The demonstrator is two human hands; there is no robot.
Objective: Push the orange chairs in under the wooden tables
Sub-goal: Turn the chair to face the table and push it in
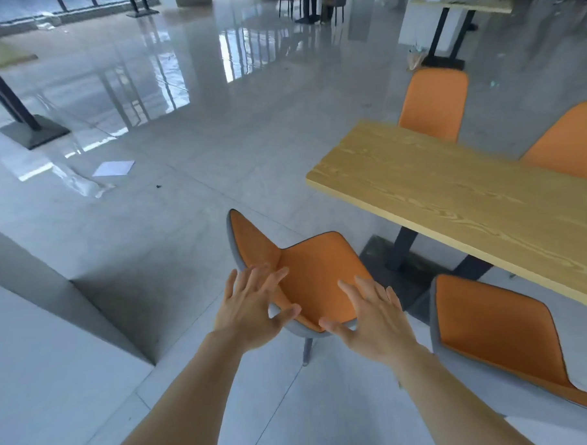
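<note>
Both hands are spread open, left hand [252, 311] and right hand [373, 316], over the nearest orange chair [307, 272], which has an orange seat and grey shell and stands on the floor beside the wood-grain counter [469, 194], not under it.

The nearest orange chair [308, 282], orange-upholstered with a grey shell and grey legs, stands clear of the light wood-grain surface [469, 194], off its near-left corner, with its backrest toward the left and its seat toward the corner. A second orange chair [499, 334] of the same build stands at the near long edge of the surface, its backrest just outside that edge. Two further orange chairs [433, 102] [571, 143] stand at the far long edge, only their upright backrests showing above the surface.
</note>
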